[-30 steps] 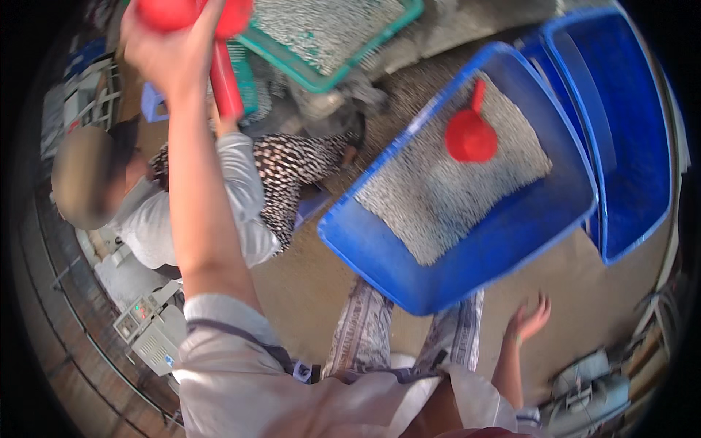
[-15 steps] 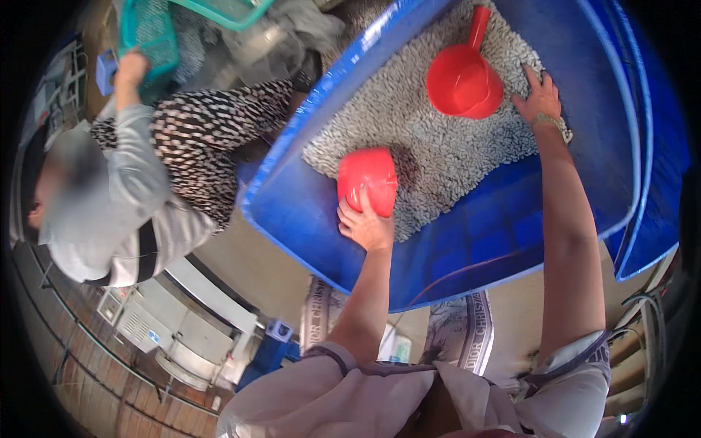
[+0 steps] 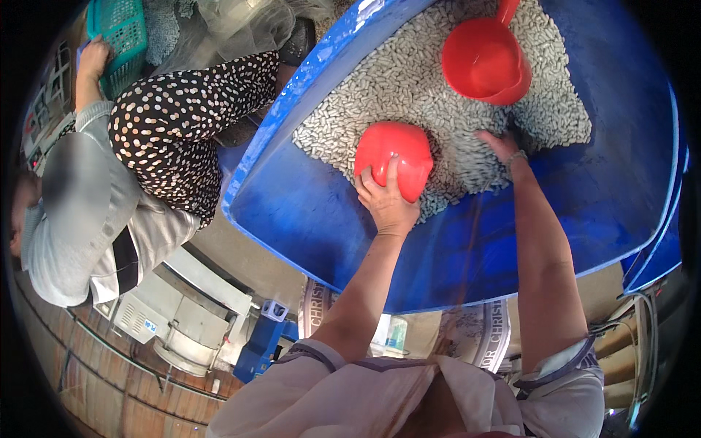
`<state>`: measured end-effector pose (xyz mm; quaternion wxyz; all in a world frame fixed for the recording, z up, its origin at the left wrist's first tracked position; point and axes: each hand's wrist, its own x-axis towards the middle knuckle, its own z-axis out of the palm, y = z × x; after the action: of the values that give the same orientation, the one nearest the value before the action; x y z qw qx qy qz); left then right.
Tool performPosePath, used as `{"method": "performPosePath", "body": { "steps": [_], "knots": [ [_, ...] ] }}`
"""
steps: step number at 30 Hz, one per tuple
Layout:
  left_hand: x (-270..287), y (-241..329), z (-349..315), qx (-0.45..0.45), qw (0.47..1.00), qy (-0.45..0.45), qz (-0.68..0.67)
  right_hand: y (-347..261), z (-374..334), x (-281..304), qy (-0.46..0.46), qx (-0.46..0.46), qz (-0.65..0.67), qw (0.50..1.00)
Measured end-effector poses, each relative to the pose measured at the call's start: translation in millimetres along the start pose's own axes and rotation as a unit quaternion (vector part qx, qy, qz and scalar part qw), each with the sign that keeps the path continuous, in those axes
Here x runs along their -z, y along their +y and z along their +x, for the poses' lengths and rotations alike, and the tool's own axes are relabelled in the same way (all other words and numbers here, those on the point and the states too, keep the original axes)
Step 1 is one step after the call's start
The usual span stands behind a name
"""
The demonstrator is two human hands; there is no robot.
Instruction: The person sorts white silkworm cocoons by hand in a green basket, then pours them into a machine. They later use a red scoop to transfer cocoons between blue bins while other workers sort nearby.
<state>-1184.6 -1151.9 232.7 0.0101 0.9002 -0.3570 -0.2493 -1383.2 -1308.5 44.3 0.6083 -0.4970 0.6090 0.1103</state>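
A tan-grey, smooth floor (image 3: 248, 255) shows in patches, with a further strip at the right. At the lower left lies a reddish-brown surface (image 3: 109, 372) marked by thin dark lines, floor or wall unclear, and 1 slim dark rail (image 3: 157, 374) curves across it. Next to this stands an off-white machine (image 3: 182, 325) with a slotted vent panel; a blue unit (image 3: 255, 354) sits just to its right. A pale grey framework (image 3: 51, 95) is blurred at the upper left. Toward the lower right, brown slats (image 3: 621, 372) stand beside bent cables (image 3: 646, 343). The light is fairly even, and the rim falls to black.
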Motion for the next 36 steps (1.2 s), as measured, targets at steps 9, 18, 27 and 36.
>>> {"method": "performPosePath", "body": {
  "steps": [9, 18, 27, 36],
  "knots": [
    [27, -29, 8, 0.057, 0.985, -0.03, -0.162, -56, -79, -173, -0.104, -0.094, 0.369, 0.919],
    [55, -71, 15, 0.172, 0.696, -0.32, -0.62, -141, -207, -143, -0.144, 0.003, 0.162, 0.976],
    [182, -36, -25, 0.122, 0.53, -0.275, -0.793, -186, -359, 47, 0.314, 0.168, 0.288, 0.889],
    [384, 46, 77, -0.12, 0.604, -0.012, -0.788, 17, -482, 18, 0.371, -0.253, 0.31, 0.838]
  ]
}}
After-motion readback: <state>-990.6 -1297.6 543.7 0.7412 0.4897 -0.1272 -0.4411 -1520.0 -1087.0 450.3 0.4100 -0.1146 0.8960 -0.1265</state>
